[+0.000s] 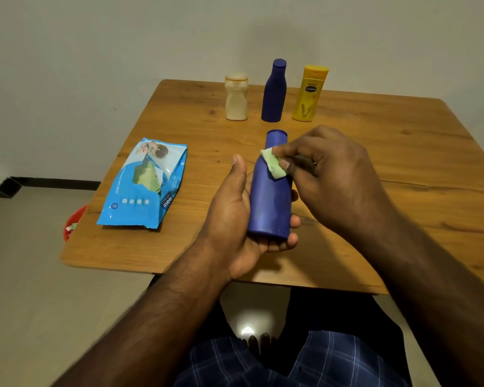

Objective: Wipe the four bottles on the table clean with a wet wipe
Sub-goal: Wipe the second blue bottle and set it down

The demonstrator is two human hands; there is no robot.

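Blue bottle cradled in left hand, right hand pressing wipe on neck

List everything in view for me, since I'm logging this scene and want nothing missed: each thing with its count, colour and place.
Held blue plastic bottle: one, blue, lying in the left hand above the table's near middle.
Green wet wipe: one, pale green, pressed on that bottle's neck.
Standing dark blue plastic bottle: one, far side, middle of the row.
Cream squat plastic bottle: one, far side, left of the row.
Yellow lotion bottle: one, far side, right of the row.
Blue wet-wipe pack: one, lying flat on the table's left.
Red bin: one, on the floor beside the table's left edge.
Wooden table: one, brown.
Left hand: cradles the bottle.
Right hand: pinches the wipe.
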